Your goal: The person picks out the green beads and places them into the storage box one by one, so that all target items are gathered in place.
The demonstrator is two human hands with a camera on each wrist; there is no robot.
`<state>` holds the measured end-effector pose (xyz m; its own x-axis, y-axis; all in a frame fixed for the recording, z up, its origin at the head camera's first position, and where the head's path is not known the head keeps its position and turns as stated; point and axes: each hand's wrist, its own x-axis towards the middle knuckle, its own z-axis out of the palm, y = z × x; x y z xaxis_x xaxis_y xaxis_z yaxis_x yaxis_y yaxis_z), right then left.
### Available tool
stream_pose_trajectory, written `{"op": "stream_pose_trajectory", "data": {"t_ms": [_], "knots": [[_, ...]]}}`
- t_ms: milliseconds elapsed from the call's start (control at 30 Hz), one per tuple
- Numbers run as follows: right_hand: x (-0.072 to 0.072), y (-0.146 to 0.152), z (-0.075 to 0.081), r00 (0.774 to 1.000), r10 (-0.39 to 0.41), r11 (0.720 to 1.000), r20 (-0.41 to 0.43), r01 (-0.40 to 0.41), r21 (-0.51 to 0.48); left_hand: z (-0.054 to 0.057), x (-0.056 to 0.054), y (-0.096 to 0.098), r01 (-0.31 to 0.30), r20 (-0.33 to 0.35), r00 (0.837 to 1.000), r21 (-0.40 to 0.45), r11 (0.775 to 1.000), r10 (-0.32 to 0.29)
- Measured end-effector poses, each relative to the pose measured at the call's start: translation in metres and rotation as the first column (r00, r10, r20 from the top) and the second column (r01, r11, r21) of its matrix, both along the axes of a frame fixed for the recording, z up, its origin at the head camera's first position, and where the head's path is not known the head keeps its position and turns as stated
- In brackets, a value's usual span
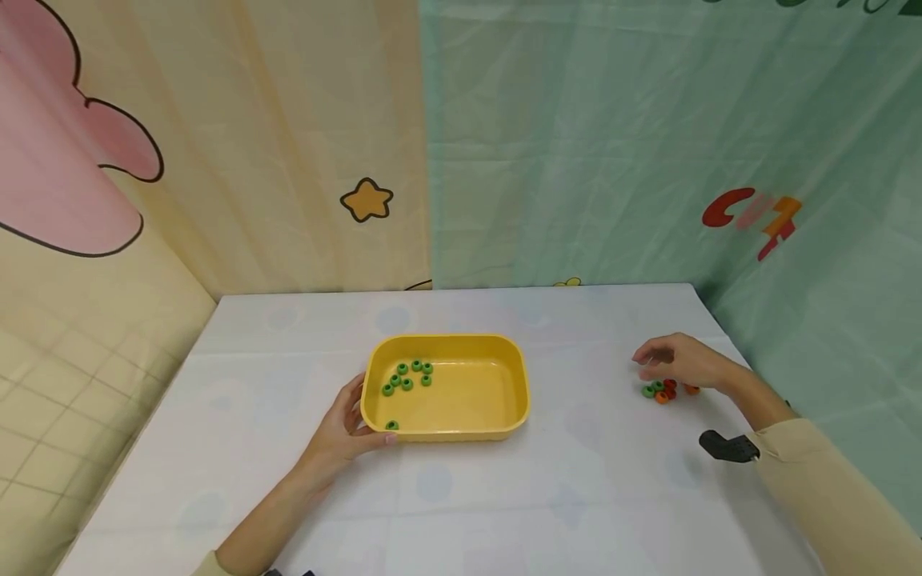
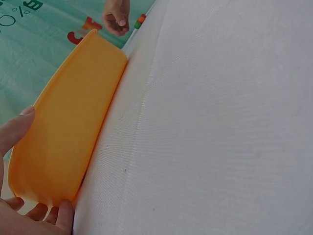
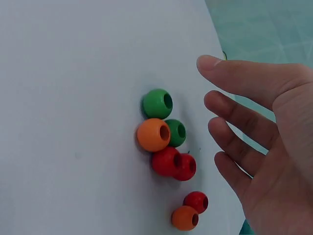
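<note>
A yellow tray (image 1: 468, 398) sits on the table with several green beads (image 1: 406, 384) in its left half. My left hand (image 1: 333, 438) holds the tray's left end, thumb at the front rim and fingers around the side, as the left wrist view also shows. Over on the right, my right hand (image 1: 687, 362) hovers by a loose group of beads, its fingers slightly bent and nothing between them. In the right wrist view that group has green beads (image 3: 157, 104), orange beads (image 3: 152, 135) and red beads (image 3: 166, 161), beside the right hand (image 3: 266, 137).
A white cloth with pale spots covers the table (image 1: 446, 504). Printed curtains (image 1: 612, 160) hang along its back and right edges. A black device (image 1: 727, 446) is at the right sleeve.
</note>
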<state>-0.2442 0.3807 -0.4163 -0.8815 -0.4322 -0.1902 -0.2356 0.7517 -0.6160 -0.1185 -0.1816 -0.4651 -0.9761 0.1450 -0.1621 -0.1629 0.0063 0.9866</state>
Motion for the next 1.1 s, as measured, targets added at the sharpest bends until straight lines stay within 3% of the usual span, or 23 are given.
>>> {"op": "stream_pose_trajectory", "data": {"t_ms": [167, 333, 667, 1100], "knots": [[0.003, 0.011, -0.009, 0.998, -0.046, 0.999, 0.053, 0.047, -0.010, -0.001, 0.000, 0.000, -0.001, 0.002, 1.000, 0.000, 1.000, 0.001], [0.007, 0.018, -0.019, 0.993, -0.041, 0.999, 0.109, 0.044, -0.028, -0.001, 0.001, 0.000, -0.006, 0.005, 1.000, -0.002, 1.000, 0.006], [0.013, 0.021, -0.035, 0.998, 0.064, 0.995, 0.015, -0.062, -0.077, -0.001, 0.001, 0.000, -0.009, 0.006, 1.000, 0.003, 1.000, 0.009], [0.010, 0.012, -0.023, 1.000, -0.012, 0.999, -0.003, 0.012, -0.047, 0.001, 0.002, 0.001, -0.011, 0.008, 1.000, -0.002, 1.000, 0.011]]}}
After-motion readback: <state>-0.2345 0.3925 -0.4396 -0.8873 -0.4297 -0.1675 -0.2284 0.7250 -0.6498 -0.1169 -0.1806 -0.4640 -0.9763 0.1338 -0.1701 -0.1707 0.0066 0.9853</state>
